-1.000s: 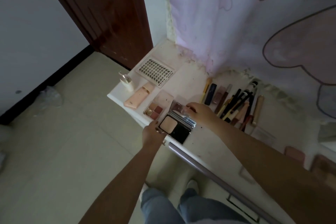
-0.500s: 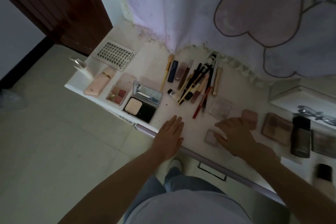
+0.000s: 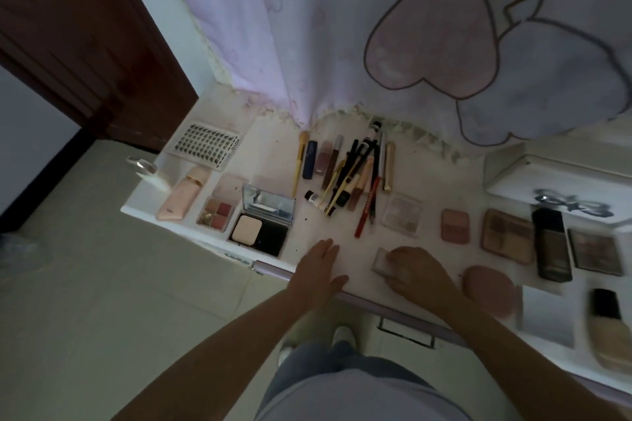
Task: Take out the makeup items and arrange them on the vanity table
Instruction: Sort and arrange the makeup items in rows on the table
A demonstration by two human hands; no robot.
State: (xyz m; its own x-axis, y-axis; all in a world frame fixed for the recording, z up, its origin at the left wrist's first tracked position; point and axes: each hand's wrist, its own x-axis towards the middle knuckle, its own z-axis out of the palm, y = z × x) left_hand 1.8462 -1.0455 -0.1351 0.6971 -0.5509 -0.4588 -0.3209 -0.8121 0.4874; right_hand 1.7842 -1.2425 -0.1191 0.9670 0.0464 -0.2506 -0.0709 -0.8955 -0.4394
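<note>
Makeup is spread over the white vanity table (image 3: 301,229). My left hand (image 3: 318,272) lies flat on the tabletop near the front edge, fingers straight, holding nothing. My right hand (image 3: 415,270) curls over a small pale square compact (image 3: 380,261) and grips it on the table. An open black powder compact (image 3: 261,227) with a mirror lies to the left. A pile of pencils and brushes (image 3: 352,181) sits behind my hands. A clear palette (image 3: 402,214) and a pink blush (image 3: 455,225) lie to the right.
Far left hold a lash card (image 3: 207,145), a pink tube (image 3: 184,193) and a small colour palette (image 3: 217,210). Right side: brown palette (image 3: 508,236), black bottle (image 3: 552,244), pink puff (image 3: 489,289), foundation bottle (image 3: 607,328). A drawer handle (image 3: 405,333) sits below the front edge.
Both hands left the black powder compact and moved right. My left hand settled flat on the table, and my right hand closed over the small pale compact.
</note>
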